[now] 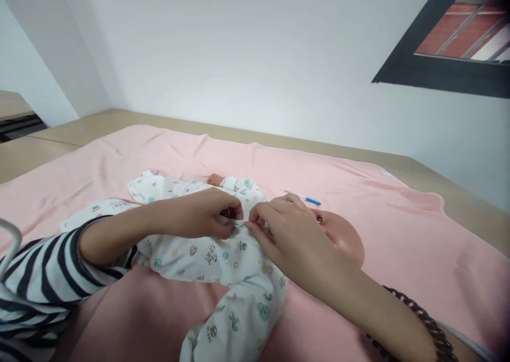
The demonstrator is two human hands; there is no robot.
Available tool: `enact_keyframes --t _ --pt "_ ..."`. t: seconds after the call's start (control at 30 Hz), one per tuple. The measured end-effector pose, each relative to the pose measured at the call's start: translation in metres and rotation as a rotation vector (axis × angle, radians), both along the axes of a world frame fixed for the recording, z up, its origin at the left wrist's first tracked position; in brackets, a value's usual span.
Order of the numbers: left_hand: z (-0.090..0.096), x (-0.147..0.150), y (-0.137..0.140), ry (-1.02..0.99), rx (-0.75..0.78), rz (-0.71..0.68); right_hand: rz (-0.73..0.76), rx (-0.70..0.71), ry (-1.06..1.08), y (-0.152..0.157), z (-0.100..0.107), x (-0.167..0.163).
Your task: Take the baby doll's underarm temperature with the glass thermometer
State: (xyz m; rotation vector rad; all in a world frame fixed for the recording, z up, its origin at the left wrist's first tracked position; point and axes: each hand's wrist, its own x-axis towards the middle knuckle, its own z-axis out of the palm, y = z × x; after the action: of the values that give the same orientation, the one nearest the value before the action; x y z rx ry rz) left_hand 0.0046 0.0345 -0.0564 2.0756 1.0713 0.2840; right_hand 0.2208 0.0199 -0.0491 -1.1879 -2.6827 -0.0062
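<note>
A baby doll (345,237) lies on its back, its head to the right and partly hidden behind my right hand. It wears a white baby outfit (207,255) printed with small animals. Over the doll's chest, my left hand (211,213) pinches the front edge of the outfit between thumb and fingers. My right hand (287,224) pinches the same edge just to the right, close to the other fingertips. Any fastener between the fingers is too small to make out. One small doll hand (215,179) sticks out of the far sleeve.
A pink blanket (167,149) with wrinkles covers most of the wooden table (115,118). Beyond the doll's head lies a thin stick with a blue handle (313,201). A white wall (239,59) stands behind the table, with a dark-framed window (442,69) at upper right.
</note>
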Motion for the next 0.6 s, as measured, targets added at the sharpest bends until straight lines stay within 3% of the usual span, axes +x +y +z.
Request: enact_keyframes --t 0.17,0.43,0.6 --pt "0.005 -0.004 0.006 -0.076 -0.147 0.019 -0.009 -0.052 0.084 -0.001 0.000 0.003" --pt "0.019 -0.014 0.001 0.114 0.089 0.093 -0.081 -0.078 0.117 0.001 -0.002 0.005" --pt "0.027 -0.021 0.002 0.239 0.143 0.108 -0.063 -0.088 0.093 0.001 -0.003 0.004"
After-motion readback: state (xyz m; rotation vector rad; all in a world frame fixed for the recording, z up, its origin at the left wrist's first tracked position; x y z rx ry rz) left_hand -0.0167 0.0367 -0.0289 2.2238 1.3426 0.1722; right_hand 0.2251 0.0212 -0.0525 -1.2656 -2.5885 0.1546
